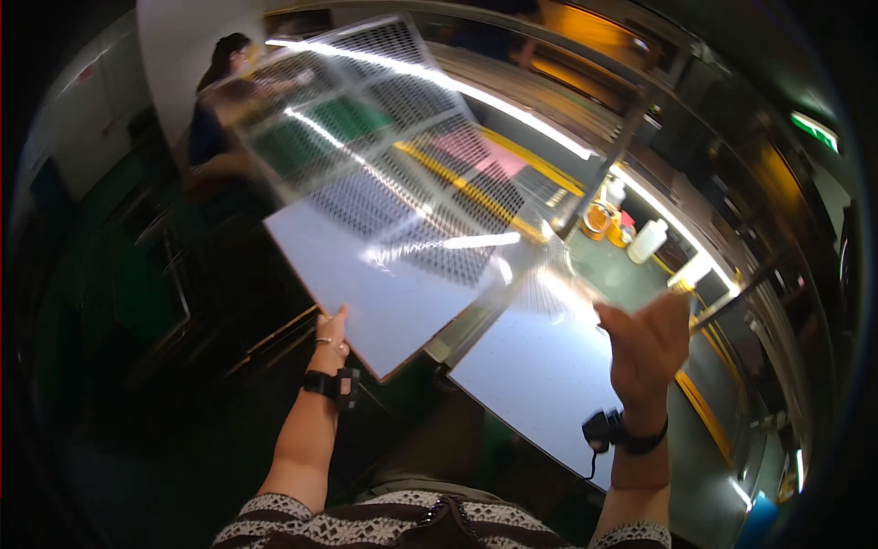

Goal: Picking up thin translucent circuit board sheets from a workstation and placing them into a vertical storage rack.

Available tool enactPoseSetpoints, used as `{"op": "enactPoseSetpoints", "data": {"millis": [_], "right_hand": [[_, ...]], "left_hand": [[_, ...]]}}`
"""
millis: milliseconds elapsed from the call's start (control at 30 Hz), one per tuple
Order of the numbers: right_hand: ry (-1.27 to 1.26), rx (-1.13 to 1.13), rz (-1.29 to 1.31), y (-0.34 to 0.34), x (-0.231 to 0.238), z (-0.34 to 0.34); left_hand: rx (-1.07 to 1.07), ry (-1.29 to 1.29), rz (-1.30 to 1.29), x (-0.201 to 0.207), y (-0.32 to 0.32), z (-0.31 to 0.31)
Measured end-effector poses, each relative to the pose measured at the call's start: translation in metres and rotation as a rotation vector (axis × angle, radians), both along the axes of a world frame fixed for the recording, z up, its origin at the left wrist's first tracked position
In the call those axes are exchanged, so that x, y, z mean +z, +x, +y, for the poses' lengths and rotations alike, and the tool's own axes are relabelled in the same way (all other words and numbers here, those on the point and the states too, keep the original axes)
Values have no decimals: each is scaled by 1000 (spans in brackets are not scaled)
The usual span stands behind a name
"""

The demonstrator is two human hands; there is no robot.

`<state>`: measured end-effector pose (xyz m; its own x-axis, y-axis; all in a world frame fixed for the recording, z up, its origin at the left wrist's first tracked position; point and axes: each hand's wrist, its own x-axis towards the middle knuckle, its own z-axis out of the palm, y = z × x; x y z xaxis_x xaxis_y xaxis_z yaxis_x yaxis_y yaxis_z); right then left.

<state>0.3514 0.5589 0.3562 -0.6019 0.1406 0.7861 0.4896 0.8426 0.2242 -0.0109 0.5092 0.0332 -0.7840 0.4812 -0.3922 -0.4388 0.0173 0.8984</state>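
My left hand (333, 331) is closed on the near left edge of a pale blue-white board (384, 302), thumb on top. Above that board slants a large clear plastic sheet (366, 137) covered in dark mesh-like patches, blurred and streaked with glare. My right hand (649, 352) is raised at the right, fingers closed by the sheet's near right end; it appears to pinch that end, though glare blurs the contact. Beneath it lies a second pale board (540, 389) on the workbench. I wear a black strapped device on each wrist.
White bottles (648, 241) and an orange tape roll (596, 220) stand on the grey-green bench (594, 261). A metal frame post (608, 160) rises behind them. Another person (215, 119) sits at the far left. Yellow strips (704, 416) run along the bench at right.
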Motion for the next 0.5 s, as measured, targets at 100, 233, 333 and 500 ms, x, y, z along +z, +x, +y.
{"op": "enactPoseSetpoints", "data": {"millis": [100, 233, 333, 500], "right_hand": [[-405, 25, 108, 75, -38, -21], [-878, -109, 387, 150, -120, -54], [-1195, -159, 807, 180, -188, -85], [-1627, -427, 1314, 210, -245, -128]], "left_hand": [[352, -66, 644, -26, -22, 0], [-557, 702, -506, 93, 21, -9], [-695, 475, -597, 128, 57, 13], [-1059, -49, 127, 50, 34, 57]]}}
